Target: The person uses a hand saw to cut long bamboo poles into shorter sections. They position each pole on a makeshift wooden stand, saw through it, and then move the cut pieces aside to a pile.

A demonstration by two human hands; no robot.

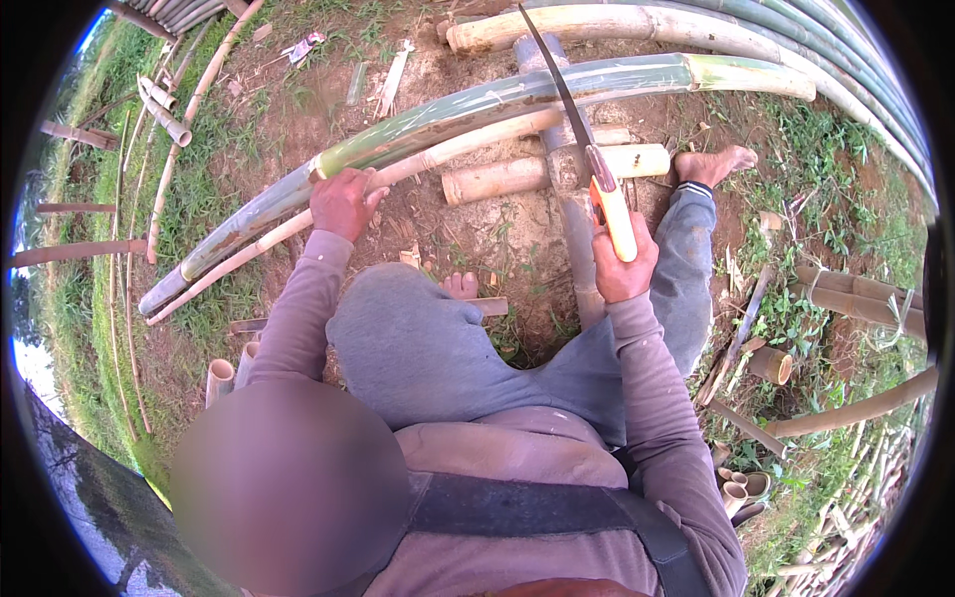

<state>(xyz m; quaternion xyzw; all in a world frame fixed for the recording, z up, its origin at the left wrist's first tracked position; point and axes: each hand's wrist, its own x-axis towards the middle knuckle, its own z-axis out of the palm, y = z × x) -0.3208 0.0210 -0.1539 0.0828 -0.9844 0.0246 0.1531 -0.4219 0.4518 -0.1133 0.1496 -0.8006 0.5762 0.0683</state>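
A long green bamboo pole [468,109] lies slantwise across the ground in front of me. Along its near side runs a thinner pale bamboo pole [448,151]. My left hand [343,204] is closed over the thin pole, and its fingertips reach the green pole's edge near a joint. In my right hand [625,261], the fingers wrap round the yellow-orange grip of a handsaw [580,124]. The dark blade points away from me and crosses above the green pole; whether its teeth touch the bamboo, I cannot tell.
Under the poles runs a support log [577,224], with short bamboo pieces [497,182] beside it. More long bamboo poles [597,25] lie at the far side. My bare right foot [714,164] rests beyond the log's right side. Cut bamboo [771,365] and splinters lie at right.
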